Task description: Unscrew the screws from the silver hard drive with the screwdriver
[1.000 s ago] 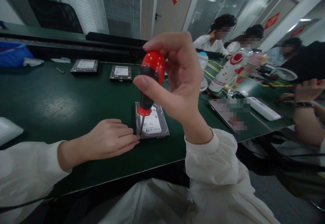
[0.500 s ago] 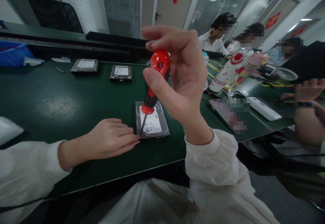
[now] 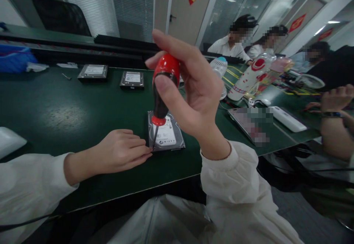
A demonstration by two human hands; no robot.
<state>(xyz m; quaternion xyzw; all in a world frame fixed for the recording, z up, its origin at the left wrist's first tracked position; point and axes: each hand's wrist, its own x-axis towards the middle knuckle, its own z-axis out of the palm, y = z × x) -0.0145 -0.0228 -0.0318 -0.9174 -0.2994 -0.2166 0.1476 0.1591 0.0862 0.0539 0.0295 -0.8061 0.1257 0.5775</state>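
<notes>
Overall, sat at a broad, dark green, smooth-topped table (image 3: 88, 105), with a crumpled blue plastic bag (image 3: 16, 59) at the far left. Held the bare right hand (image 3: 197, 89) raised, and had the bare left hand (image 3: 118, 152) low at the tabletop, with fingers pressed together. Saw a grey, rectangular metal hard drive (image 3: 166, 133) with a white label lying flat below the right-hand grip, with its near left corner at the left fingertips. Noticed a silver-and-black drive (image 3: 93, 71) near the far edge, beside a similar unit (image 3: 132, 79). Pinched a bulbous, red-and-black plastic screwdriver (image 3: 161, 100) between right thumb and curled fingers. Angled the thin, dark metal shaft (image 3: 155, 137) down to that corner; could not tell whether pinching the tip with the left fingertips.
</notes>
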